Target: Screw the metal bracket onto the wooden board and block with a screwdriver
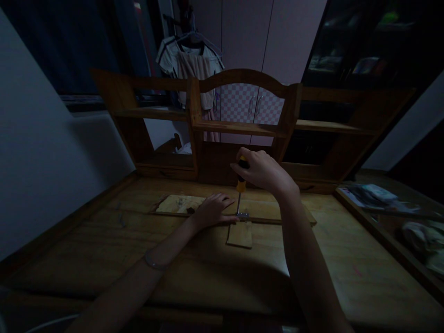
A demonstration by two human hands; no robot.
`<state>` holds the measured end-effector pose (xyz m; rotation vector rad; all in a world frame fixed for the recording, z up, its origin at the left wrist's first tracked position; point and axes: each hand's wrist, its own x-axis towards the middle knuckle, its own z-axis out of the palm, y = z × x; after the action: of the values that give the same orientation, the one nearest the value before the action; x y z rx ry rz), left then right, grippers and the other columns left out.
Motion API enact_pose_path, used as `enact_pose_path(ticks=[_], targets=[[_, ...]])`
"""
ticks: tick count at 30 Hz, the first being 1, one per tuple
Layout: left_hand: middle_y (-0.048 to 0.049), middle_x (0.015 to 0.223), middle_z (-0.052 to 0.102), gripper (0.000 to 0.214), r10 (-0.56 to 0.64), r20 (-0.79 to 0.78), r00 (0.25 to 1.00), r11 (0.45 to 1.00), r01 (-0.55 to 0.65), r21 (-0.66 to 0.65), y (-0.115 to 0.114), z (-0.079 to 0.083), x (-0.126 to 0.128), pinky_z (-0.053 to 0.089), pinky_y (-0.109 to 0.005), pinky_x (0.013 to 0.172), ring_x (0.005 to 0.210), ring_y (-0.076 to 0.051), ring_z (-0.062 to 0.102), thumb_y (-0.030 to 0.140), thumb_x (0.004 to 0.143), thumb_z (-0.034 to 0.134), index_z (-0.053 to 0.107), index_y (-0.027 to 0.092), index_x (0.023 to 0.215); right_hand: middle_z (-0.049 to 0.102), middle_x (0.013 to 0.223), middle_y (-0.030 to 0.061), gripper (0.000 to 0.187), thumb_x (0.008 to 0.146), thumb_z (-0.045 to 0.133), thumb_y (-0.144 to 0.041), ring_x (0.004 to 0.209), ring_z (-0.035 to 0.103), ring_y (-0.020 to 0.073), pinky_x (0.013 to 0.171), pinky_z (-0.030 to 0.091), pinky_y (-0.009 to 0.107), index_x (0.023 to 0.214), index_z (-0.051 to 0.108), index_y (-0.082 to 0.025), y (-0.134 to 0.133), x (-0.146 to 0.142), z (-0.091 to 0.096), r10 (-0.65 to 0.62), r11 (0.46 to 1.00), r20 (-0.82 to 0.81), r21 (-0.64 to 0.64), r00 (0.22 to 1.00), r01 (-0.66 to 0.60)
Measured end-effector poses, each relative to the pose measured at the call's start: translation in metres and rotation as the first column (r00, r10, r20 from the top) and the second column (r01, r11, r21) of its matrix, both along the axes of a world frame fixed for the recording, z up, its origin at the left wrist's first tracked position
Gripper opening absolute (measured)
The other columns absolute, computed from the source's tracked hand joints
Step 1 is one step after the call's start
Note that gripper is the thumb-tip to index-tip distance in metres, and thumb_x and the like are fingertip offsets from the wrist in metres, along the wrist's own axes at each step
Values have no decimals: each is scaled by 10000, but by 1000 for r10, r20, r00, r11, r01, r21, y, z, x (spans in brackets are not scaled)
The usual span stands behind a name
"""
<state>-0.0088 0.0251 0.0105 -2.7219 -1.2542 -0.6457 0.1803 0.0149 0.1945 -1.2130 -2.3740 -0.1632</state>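
Observation:
My right hand is wrapped round the yellow and black handle of a screwdriver, held upright. Its shaft runs down to a small metal hinge or bracket where two pieces of wood meet. A long wooden board lies across the desk, and a short wooden piece sits against its near edge. My left hand lies on the long board with fingers spread, thumb beside the metal piece. Whether the tip is in a screw is too small and dark to tell.
The boards rest on a wooden desk. A wooden shelf unit stands along its back edge. Papers and a crumpled cloth-like heap lie at the right, past a raised wooden edge. Clothes hang behind the shelf.

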Motion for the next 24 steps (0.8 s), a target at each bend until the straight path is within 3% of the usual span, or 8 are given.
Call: enact_pose_path(ticks=[7, 10, 15, 20, 24], targets=[[-98, 1144, 589, 754, -13, -4, 1000, 1000, 13, 5, 1, -1, 0, 420, -363, 902, 1043, -252, 544, 775, 783, 490, 588, 176, 1231, 630, 985, 80, 273, 906, 552, -320, 918, 573, 231, 769, 388, 290, 1125, 576, -159, 0, 0, 1, 82, 996, -36, -42, 996, -84], [-95, 1143, 591, 743, -7, 2, 1000, 1000, 7, 2, 1, -1, 0, 424, -359, 890, 1037, -249, 545, 771, 786, 490, 589, 184, 1230, 628, 898, 70, 227, 946, 536, -342, 865, 575, 221, 738, 374, 287, 1076, 583, -162, 0, -1, 0, 39, 999, -2, 2, 999, -39], [-103, 1145, 591, 755, -4, -16, 1000, 1000, 4, 3, 3, -3, 0, 424, -358, 895, 1039, -247, 544, 769, 787, 493, 586, 171, 1238, 623, 835, 74, 340, 953, 495, -490, 816, 578, 252, 675, 349, 309, 1032, 591, -173, -1, 0, 2, -38, 999, 25, 17, 999, 38], [-100, 1137, 591, 738, -3, -26, 1000, 1000, 4, 6, 3, -4, 0, 429, -351, 892, 1035, -243, 544, 760, 797, 488, 587, 177, 1239, 635, 902, 68, 214, 939, 464, -312, 834, 582, 214, 713, 360, 293, 1015, 601, -166, -2, -2, 4, 61, 998, -51, -22, 997, -62], [-106, 1130, 586, 721, 3, -14, 1000, 1000, -2, 11, 1, -2, 0, 428, -353, 891, 1037, -244, 545, 747, 806, 491, 585, 187, 1250, 634, 856, 70, 211, 955, 468, -314, 812, 584, 218, 686, 348, 294, 1018, 604, -166, 0, -4, 2, 19, 999, -6, 26, 1000, -19]])
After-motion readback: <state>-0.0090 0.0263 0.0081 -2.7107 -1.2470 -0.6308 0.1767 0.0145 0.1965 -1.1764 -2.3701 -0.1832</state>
